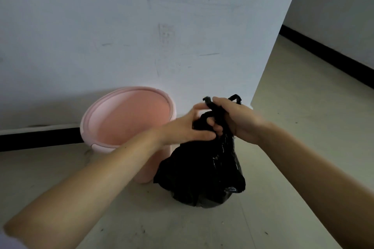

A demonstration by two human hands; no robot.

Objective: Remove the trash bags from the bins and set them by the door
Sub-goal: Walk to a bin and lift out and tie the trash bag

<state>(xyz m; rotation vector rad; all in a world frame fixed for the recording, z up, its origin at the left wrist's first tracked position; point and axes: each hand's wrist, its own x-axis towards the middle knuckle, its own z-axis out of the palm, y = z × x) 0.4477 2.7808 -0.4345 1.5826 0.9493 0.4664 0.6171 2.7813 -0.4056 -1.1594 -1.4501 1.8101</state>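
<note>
Both forearms reach in; left hand and right hand pinch the black trash bag neck, pink bin touching left, open floor right.

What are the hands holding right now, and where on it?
Both hands grip the black trash bag at its gathered neck: the left hand just below the right hand, which holds the handle loops. The bag's bottom rests on the floor.

both hands grip black trash bag beside pink bin.
</note>
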